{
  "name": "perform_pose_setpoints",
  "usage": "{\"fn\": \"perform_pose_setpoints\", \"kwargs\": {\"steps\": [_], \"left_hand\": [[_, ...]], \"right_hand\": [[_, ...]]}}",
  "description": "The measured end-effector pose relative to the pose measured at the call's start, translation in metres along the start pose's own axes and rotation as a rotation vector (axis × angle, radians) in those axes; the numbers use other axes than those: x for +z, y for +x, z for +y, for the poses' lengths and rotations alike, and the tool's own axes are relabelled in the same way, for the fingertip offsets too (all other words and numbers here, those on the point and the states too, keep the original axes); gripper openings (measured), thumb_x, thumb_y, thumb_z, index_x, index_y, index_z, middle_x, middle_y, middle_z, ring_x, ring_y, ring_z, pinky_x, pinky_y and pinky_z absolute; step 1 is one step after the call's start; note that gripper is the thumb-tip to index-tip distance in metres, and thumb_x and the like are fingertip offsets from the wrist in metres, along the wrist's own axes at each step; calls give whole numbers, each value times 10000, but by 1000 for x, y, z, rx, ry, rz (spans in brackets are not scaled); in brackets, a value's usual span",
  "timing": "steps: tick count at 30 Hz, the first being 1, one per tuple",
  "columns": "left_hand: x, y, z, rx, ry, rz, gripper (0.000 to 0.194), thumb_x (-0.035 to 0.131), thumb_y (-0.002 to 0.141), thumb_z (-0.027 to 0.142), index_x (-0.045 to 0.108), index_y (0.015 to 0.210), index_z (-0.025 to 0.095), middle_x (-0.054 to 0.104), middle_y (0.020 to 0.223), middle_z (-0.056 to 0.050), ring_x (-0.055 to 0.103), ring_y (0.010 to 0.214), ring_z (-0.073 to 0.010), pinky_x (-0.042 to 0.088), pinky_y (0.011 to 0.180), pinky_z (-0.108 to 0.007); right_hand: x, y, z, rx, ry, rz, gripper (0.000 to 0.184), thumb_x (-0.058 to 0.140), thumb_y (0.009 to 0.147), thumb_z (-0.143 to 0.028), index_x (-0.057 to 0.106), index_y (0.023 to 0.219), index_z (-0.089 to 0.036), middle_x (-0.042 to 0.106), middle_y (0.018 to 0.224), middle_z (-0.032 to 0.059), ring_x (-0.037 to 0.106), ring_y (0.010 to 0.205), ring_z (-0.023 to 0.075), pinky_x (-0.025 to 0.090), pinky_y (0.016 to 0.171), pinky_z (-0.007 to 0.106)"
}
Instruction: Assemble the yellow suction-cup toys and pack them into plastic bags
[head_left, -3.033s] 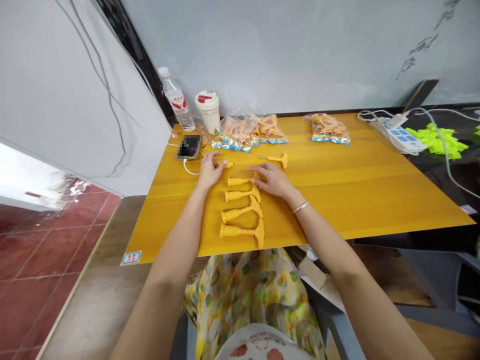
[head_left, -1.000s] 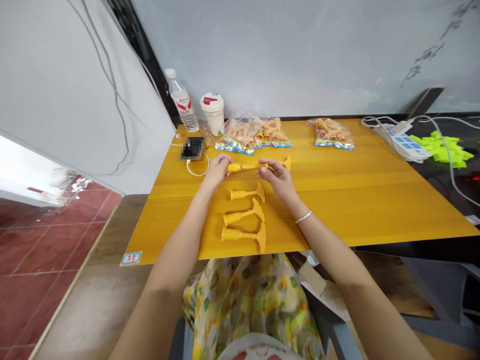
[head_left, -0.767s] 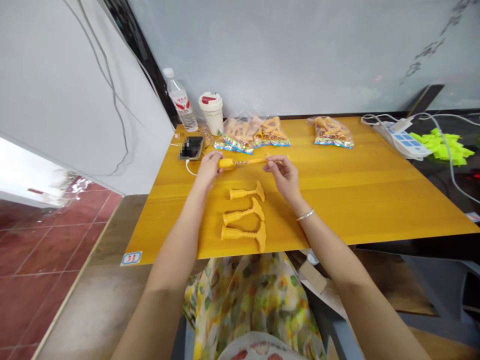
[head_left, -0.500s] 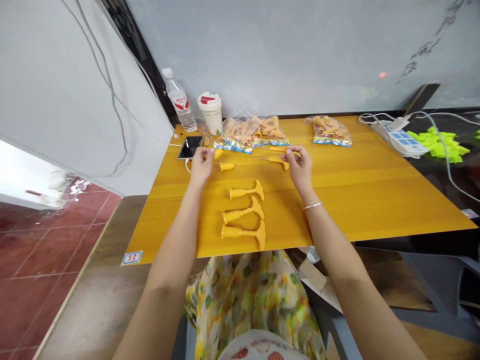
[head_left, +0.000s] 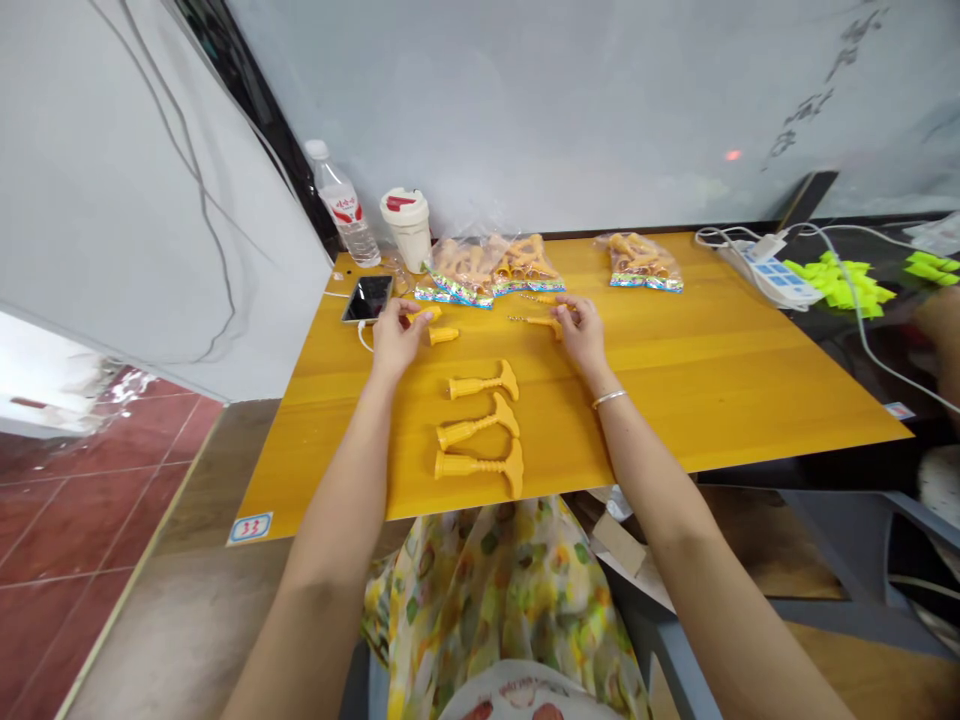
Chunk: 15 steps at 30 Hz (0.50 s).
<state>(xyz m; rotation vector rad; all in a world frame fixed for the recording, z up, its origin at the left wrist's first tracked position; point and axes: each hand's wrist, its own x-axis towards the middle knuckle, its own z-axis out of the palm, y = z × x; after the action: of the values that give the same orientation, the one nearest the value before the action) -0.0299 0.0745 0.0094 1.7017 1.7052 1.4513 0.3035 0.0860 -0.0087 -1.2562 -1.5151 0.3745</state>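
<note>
At the far left part of the table my left hand [head_left: 396, 338] pinches one end of a yellow tapered sleeve [head_left: 427, 314]. A second sleeve [head_left: 444, 336] lies just in front of it. My right hand [head_left: 583, 335] is closed at the handle of a yellow corkscrew [head_left: 534, 320], its metal spiral pointing left. Behind this one lies another corkscrew [head_left: 537, 298], its handle hidden by my fingers. Nearer me, three yellow T-handled corkscrews lie in a column with sleeves over their spirals: a far one [head_left: 484, 382], a middle one [head_left: 478, 424] and a near one [head_left: 480, 465].
Clear bags of yellow parts [head_left: 525, 262] lie at the back, with another bag [head_left: 643, 262] to their right. A phone [head_left: 367, 298], a white cup [head_left: 409, 230] and a water bottle [head_left: 345, 208] stand at back left. A power strip [head_left: 780, 275] lies at right.
My left hand has closed on the farther sleeve. My right hand has come down onto the nearer corkscrew's handle. The whole view has shifted slightly.
</note>
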Motion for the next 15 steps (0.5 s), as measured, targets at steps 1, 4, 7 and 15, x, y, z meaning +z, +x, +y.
{"fn": "perform_pose_setpoints", "kwargs": {"steps": [1,4,7,15], "left_hand": [[0,0,-2,-6,16,8,250,699,772,385,615,911,194,640,838,2,473,660,-119,379,650,-245],[2,1,-7,-40,67,25,245,686,779,378,609,918,192,652,861,-5,481,668,-124,389,660,-249],[4,0,-11,-72,95,30,229,681,781,370,603,903,192,648,853,-11,479,661,-130,394,666,-258],[7,-2,-12,-114,142,-10,192,664,790,340,606,894,190,642,837,-19,508,678,-143,421,718,-276]], "right_hand": [[1,0,2,-2,7,0,358,485,957,-470,664,1079,-185,624,1120,119,677,951,202,565,906,397],[3,2,7,-14,26,-7,323,476,962,-450,666,1048,-204,630,1115,116,684,903,210,575,876,428],[4,3,10,-73,-14,-19,276,466,956,-384,662,1030,-204,635,1106,139,672,948,253,566,881,479],[5,1,11,-250,-219,-109,328,357,978,-247,639,1139,-195,640,1168,161,610,1108,268,482,1030,480]]}}
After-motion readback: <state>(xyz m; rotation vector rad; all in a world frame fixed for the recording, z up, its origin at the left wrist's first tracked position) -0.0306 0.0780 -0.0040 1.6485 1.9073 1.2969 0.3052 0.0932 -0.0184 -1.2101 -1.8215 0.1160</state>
